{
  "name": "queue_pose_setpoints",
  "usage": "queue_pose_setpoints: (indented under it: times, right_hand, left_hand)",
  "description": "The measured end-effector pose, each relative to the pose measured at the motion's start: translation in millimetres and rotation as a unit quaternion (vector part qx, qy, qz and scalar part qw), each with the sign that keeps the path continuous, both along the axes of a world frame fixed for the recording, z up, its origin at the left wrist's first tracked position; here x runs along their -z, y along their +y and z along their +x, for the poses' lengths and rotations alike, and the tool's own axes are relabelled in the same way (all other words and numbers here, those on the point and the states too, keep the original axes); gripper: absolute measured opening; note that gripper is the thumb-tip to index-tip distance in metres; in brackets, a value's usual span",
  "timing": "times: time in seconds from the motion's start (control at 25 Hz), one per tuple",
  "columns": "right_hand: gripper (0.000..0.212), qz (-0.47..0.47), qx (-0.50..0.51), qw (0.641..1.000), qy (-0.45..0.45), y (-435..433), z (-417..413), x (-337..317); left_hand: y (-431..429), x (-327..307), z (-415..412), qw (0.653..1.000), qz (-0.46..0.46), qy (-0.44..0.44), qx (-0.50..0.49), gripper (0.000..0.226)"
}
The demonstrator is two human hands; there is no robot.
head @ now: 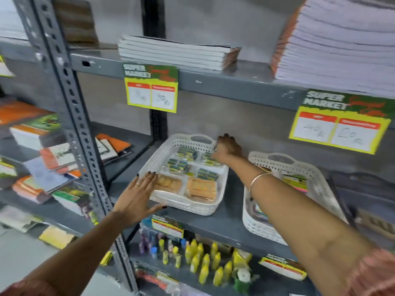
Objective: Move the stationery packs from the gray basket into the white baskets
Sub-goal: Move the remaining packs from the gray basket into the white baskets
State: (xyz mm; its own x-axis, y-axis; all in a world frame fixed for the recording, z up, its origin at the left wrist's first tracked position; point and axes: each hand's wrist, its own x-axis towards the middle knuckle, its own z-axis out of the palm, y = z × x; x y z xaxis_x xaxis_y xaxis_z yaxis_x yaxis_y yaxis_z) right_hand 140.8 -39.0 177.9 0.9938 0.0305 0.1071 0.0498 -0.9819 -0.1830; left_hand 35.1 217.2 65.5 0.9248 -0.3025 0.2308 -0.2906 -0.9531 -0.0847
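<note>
I am seeing small green-blue stationery packs (pixel 193 165) lying in the left white basket (pixel 158 154) near the shelf (pixel 226 223) front edge; my left hand (pixel 136 195) is spread flat, my right hand (pixel 227 149) is touching a pack (grip blurred, cannot tell).

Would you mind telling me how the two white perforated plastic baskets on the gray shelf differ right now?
The left white basket holds neat rows of small green-blue packs and orange packs; the right white basket holds jumbled multicoloured items. Both hands are at the left basket, the left hand on its front corner and the right hand inside; the forearm merely crosses the right one. Both are perforated, with handle cut-outs.
</note>
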Motion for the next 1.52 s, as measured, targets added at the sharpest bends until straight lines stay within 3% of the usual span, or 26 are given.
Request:
queue_pose_setpoints:
  times: [0.2, 0.4, 0.68, 0.8, 1.0, 1.16, 1.36, 1.52]
  right_hand:
    - [0.055, -0.079, -0.057, 0.991, 0.092, 47, 29, 41]
    - [0.05, -0.126, -0.045, 0.977, 0.164, 50, 41, 83]
    - [0.053, -0.103, -0.049, 0.976, 0.183, 43, 46, 85]
    - [0.052, -0.05, -0.041, 0.989, 0.13, 27, 43, 72]
    - [0.046, -0.024, -0.003, 0.999, 0.023, -41, 25, 40]
    - [0.039, -0.005, 0.065, 0.998, -0.009, -114, -7, 22]
    - [0.039, -0.025, 0.181, 0.983, 0.001, -228, -63, 26]
    - [0.042, 0.011, 0.322, 0.944, 0.077, -322, -114, 57]
  left_hand:
    - [2, 13, 9, 1.0, 0.013, -0.013, 0.007, 0.1]
    - [2, 15, 8, 1.0, 0.011, -0.021, 0.009, 0.098]
    - [4, 16, 8, 1.0, -0.005, -0.017, 0.005, 0.099]
    - [3, 15, 7, 1.0, -0.008, -0.01, 0.007, 0.099]
    - [-12, 8, 3, 0.998, -0.042, -0.034, 0.011, 0.097]
    - [-90, -10, -4, 0.989, -0.056, -0.066, 0.116, 0.095]
    - [-204, -4, -18, 0.966, -0.053, -0.053, 0.248, 0.092]
    - [-239, 15, -30, 0.966, -0.031, -0.019, 0.255, 0.089]
